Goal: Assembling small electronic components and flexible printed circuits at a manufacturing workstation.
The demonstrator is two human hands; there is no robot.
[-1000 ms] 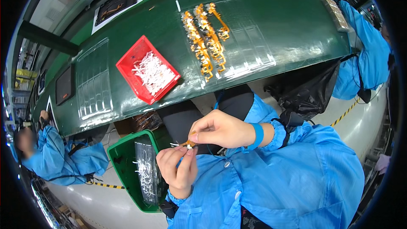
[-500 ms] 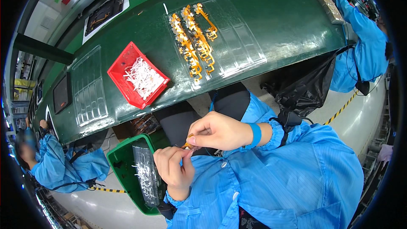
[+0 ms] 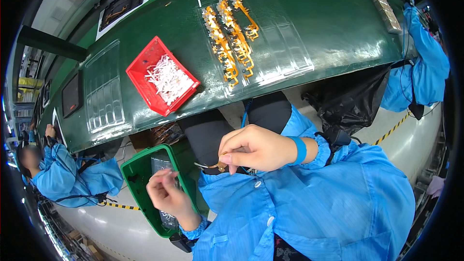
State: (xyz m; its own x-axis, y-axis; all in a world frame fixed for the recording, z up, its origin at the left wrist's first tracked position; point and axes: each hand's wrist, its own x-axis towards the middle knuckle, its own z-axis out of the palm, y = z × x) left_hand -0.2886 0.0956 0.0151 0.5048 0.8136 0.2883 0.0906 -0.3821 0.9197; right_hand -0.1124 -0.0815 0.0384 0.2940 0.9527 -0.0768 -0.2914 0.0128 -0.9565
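I take the held orange part as the centre of my clock. Nearest to me, the right hand [image 3: 258, 152] has its thumb and fingers clamped on that orange flex part [image 3: 221, 166], just above the lap, its pale tip sticking out toward 9 o'clock. The left hand [image 3: 169, 195] is at 8 o'clock, over the green bin [image 3: 138, 174] and apart from the part; its thumb and fingers are bent close to each other, and I cannot tell whether anything thin is between them. Under that hand I see a clear sheet with pale strips [image 3: 169, 220] inside the bin.

Farther out, at 11 o'clock on the desk [image 3: 333, 29], the red bin [image 3: 140, 72] holds a loose heap of white strips [image 3: 168, 79]. At 12 o'clock lies the clear tray [image 3: 290, 53], and I judge the work to be partway by it: two long rows of orange parts [image 3: 235, 31] and a short third one take up only its left portion. The part in the right hand is not yet among them, and how its pale tip is attached is too small for me to make out.

Farther off, a dark device on a white sheet [image 3: 123, 9] lies at 11 o'clock, and a tan stack [image 3: 385, 13] between 1 and 2.
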